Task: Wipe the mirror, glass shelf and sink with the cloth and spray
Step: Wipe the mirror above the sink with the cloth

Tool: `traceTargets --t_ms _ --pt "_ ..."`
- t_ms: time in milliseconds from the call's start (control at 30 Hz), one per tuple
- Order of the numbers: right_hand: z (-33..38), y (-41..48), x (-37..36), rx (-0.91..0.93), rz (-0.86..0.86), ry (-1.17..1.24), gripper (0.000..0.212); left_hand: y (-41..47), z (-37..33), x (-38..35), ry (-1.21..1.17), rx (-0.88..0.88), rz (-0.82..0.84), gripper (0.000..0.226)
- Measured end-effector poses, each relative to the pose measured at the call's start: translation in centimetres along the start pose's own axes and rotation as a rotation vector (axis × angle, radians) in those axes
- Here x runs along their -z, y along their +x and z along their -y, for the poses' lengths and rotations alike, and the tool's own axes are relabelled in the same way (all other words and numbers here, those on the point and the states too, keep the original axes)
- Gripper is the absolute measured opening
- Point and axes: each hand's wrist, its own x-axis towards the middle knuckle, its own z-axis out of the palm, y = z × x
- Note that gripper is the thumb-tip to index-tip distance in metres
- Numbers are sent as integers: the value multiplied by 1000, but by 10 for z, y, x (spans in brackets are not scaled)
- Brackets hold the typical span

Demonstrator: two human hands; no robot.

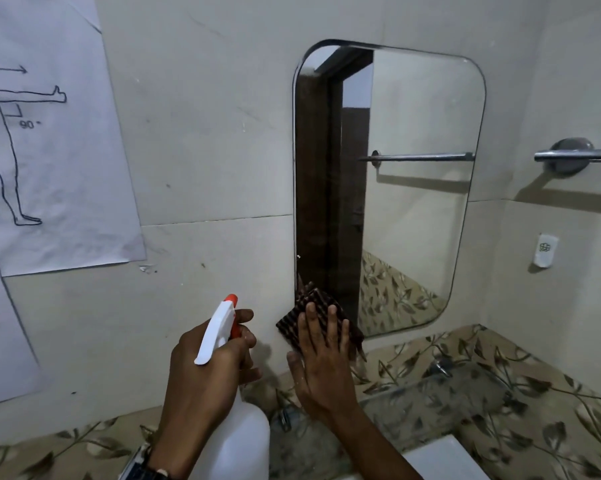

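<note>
A rounded mirror (410,188) hangs on the pale wall. My right hand (321,358) lies flat, fingers spread, pressing a dark brown striped cloth (294,325) against the mirror's lower left corner. My left hand (209,362) grips the neck of a white spray bottle (238,441) with an orange nozzle, held just left of the cloth and pointing up at the wall. Under the mirror a glass shelf (441,389) sticks out, with the leaf-pattern tiles showing through it. A white sink edge (441,459) shows at the bottom.
Paper posters (49,150) with a body drawing hang on the left wall. A chrome towel bar (576,157) is mounted on the right wall, with a small white holder (545,249) below it. Leaf-pattern tiles (534,410) run along the wall's lower part.
</note>
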Motion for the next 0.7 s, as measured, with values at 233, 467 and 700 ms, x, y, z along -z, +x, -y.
traceTargets --t_ms 233,467,700 --pt "17 43 13 -8 -119 34 61 -2 -5 -5 -17 3 -14 65" --pt "46 127 62 -53 -269 79 61 14 -18 -12 -11 -56 -23 72" --pt "58 231 130 -38 -454 72 60 24 -29 -19 -32 -107 7 55"
